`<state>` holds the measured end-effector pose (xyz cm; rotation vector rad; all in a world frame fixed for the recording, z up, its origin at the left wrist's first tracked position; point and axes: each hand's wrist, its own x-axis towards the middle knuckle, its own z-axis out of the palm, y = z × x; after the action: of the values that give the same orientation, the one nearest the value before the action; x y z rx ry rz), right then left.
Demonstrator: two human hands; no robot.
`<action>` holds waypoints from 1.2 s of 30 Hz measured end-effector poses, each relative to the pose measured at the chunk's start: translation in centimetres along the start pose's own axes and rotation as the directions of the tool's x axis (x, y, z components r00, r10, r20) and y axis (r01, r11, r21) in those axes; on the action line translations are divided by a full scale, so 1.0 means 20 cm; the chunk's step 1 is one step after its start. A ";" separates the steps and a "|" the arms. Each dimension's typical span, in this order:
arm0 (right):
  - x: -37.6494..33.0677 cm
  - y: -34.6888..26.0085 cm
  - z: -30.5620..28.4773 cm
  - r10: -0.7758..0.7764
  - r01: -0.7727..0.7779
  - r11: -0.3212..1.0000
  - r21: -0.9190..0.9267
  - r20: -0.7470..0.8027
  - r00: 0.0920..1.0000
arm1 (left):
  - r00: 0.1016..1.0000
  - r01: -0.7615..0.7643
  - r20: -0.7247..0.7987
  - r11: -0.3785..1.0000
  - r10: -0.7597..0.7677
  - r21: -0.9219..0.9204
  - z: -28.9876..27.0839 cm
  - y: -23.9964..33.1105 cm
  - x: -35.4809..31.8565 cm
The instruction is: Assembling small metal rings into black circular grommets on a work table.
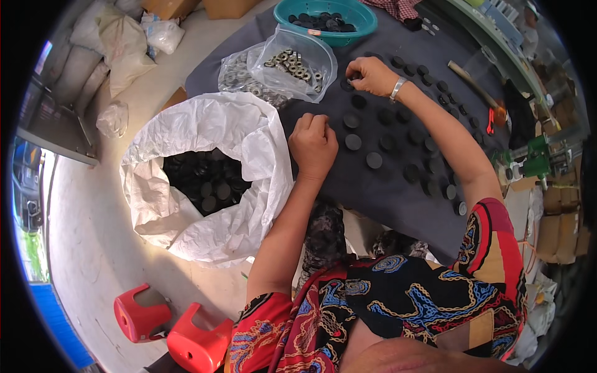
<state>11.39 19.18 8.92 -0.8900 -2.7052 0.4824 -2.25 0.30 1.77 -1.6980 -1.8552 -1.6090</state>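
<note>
My left hand (313, 144) rests as a closed fist on the dark grey table (348, 186), next to the rim of a white sack (205, 168); whether it holds anything is hidden. My right hand (371, 74), with a metal bracelet, is stretched further out, its fingertips pinched on a small black disc (349, 82) near a clear bag of metal washers (292, 65). Several black round discs (385, 140) lie in rows on the table between and to the right of my hands. The sack holds many more black discs (208, 183).
A teal basket (326, 18) with black discs stands at the table's far edge. A hammer (471, 84) and red-handled tool (491, 121) lie at right, green machine parts (532, 161) beyond. Two red stools (168, 329) stand on the floor at lower left; sacks and boxes are at upper left.
</note>
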 end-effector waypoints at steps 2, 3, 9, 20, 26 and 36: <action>0.01 0.01 0.03 0.005 -0.005 0.999 -0.046 0.012 1.000 | 1.000 0.000 0.003 1.000 0.000 -0.003 0.01 0.00 0.00; 0.01 0.01 0.04 0.010 -0.008 0.996 -0.093 0.026 1.000 | 1.000 -0.003 -0.002 1.000 0.003 -0.005 0.01 0.00 0.00; 0.01 0.02 0.05 0.031 -0.026 0.989 -0.145 0.031 0.999 | 1.000 -0.001 0.000 1.000 0.001 -0.015 0.02 0.00 0.00; 0.09 -0.10 0.04 -0.029 0.088 0.927 -0.364 0.163 0.986 | 1.000 0.013 0.012 1.000 -0.013 -0.014 0.01 -0.01 -0.01; 0.15 -0.05 0.03 -0.016 0.076 0.942 -0.326 0.183 0.983 | 1.000 -0.009 0.007 1.000 0.009 0.007 0.03 -0.01 0.01; 0.10 -0.10 0.03 -0.054 0.125 0.918 -0.377 0.192 0.980 | 0.999 -0.033 -0.023 0.999 0.034 0.042 0.01 -0.03 0.00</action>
<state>8.57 18.83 9.36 -0.8409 -3.0530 -0.0010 -2.60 0.59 1.27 -1.6770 -1.8265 -1.5592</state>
